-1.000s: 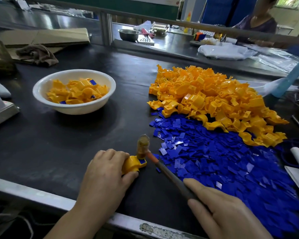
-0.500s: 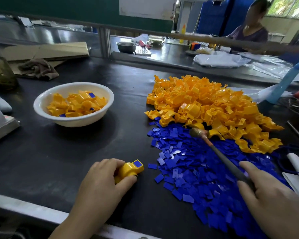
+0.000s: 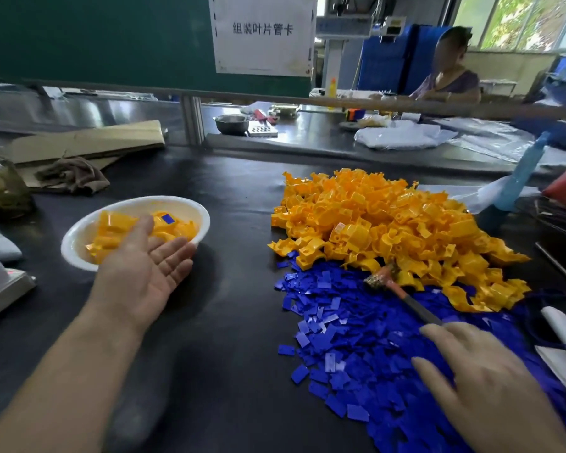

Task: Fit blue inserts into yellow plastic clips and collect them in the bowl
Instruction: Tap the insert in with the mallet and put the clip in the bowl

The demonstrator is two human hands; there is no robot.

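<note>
Reaching for the next pair, let the right hand (image 3: 484, 387), loosely spread above the inserts (image 3: 350, 341), pinch just one; the empty left hand (image 3: 144, 273), spread palm-up at the bowl (image 3: 74, 238), should head for the clips (image 3: 389, 220).

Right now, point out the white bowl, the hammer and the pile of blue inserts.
white bowl (image 3: 79, 235): head view, bare inner wall on its left side.
hammer (image 3: 404, 297): head view, middle of the visible handle.
blue inserts (image 3: 366, 348): head view, centre of the pile.
</note>
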